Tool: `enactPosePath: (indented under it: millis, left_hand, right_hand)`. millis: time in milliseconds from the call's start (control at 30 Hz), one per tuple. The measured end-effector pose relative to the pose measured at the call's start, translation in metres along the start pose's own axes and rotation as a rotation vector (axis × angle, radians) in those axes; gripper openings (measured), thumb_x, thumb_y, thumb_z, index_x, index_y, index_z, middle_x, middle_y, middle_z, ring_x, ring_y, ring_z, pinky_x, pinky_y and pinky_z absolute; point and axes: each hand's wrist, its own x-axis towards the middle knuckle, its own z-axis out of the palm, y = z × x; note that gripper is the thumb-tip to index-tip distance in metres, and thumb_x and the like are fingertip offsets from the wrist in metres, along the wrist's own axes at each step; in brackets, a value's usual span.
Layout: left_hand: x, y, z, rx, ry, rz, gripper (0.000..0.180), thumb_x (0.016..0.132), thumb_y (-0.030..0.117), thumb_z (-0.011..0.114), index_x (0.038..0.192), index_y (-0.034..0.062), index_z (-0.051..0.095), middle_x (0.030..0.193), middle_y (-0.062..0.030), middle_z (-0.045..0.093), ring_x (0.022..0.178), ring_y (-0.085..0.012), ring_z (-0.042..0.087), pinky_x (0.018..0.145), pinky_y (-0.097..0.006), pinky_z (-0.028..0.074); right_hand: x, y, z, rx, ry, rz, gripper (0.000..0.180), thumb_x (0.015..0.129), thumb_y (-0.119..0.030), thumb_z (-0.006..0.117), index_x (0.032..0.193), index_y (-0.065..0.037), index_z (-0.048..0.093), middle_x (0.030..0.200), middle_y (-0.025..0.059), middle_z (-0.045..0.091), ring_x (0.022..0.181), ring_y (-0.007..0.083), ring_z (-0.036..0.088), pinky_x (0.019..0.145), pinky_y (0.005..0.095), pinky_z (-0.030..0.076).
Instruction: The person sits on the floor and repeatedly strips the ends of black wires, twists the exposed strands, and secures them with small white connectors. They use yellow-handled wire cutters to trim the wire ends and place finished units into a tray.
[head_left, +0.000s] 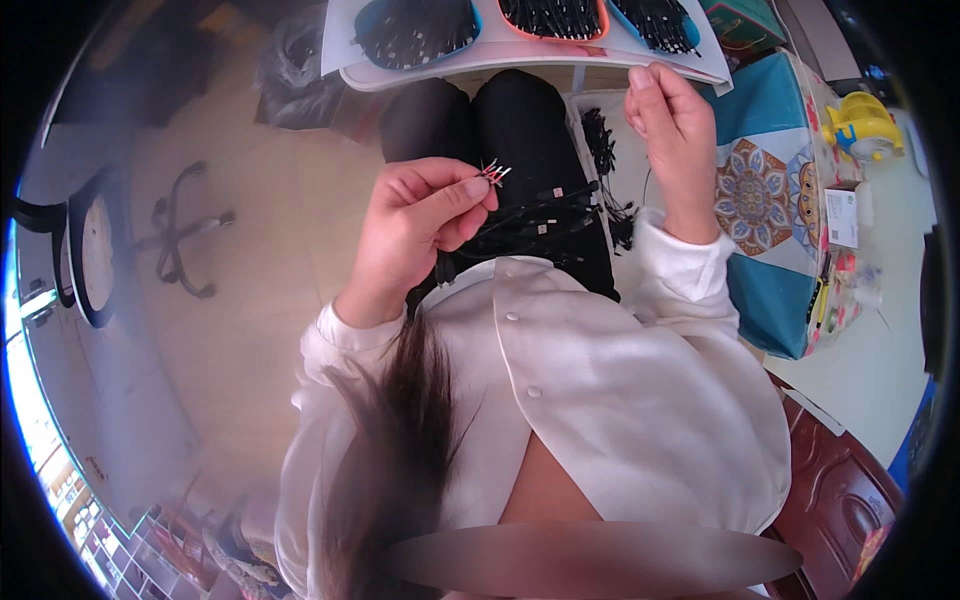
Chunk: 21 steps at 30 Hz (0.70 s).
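Note:
My left hand (420, 205) is closed above my lap, pinching a small bunch of thin wires (495, 173) with red and white ends that stick out past the thumb. Black cables (540, 222) with small metal plugs lie across my dark trousers, just beside and below that hand. Raised to the right, by the white table's corner, my right hand (672, 140) has its thumb pressed against curled fingers. Anything within that pinch is too small or hidden to make out. The two hands are well apart.
On the white table (460, 75) ahead stand a blue basket (400, 67), an orange-rimmed basket (565, 38) and another blue basket (640, 35), all holding black cable pieces. More black cables (603, 150) hang right of my legs. A patterned cloth (760, 130) covers something at right.

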Motion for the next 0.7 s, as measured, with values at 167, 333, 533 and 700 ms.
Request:
enactPosePath:
  millis: [167,333,533,700]
  left_hand:
    - [0.002,0.003,0.004,0.038,-0.086,-0.038,0.016,0.092,0.008,0.060,0.083,-0.0032,0.067,0.060,-0.0032,0.056,0.047,-0.0037,0.040,0.041,-0.019,0.024]
    - [0.004,0.007,0.006,0.122,-0.128,-0.093,0.011,0.091,0.004,0.060,0.088,-0.0054,0.066,0.070,-0.0058,0.061,0.051,-0.0054,0.046,0.041,-0.018,0.025]
    - [0.005,0.010,0.007,0.067,-0.230,-0.137,0.010,0.090,0.003,0.060,0.087,-0.0057,0.065,0.070,-0.0056,0.062,0.052,-0.0056,0.047,0.042,-0.018,0.026]
    - [0.000,0.012,0.010,0.280,-0.246,-0.038,0.013,0.091,0.004,0.060,0.086,-0.0053,0.066,0.062,-0.0032,0.058,0.051,-0.0047,0.046,0.044,-0.018,0.027]
  right_hand:
    - [-0.017,-0.008,0.000,-0.418,-0.213,-0.515,0.040,0.079,-0.017,0.074,0.118,-0.010,0.065,0.101,0.0078,0.061,0.085,0.0197,0.059,0.073,0.0285,0.048]
    - [-0.018,-0.026,0.011,-0.411,-0.327,-0.746,0.045,0.065,-0.008,0.079,0.109,-0.008,0.068,0.101,0.0069,0.062,0.084,0.0243,0.059,0.071,0.0329,0.050]
    - [-0.014,-0.026,0.013,-0.379,-0.341,-0.910,0.032,0.063,-0.004,0.079,0.092,-0.003,0.067,0.086,0.0073,0.061,0.075,0.0242,0.060,0.064,0.0341,0.049]
    - [-0.013,-0.025,0.010,-0.243,-0.399,-0.806,0.027,0.066,0.001,0.077,0.091,-0.002,0.066,0.086,0.0076,0.061,0.074,0.0246,0.059,0.064,0.0336,0.048]
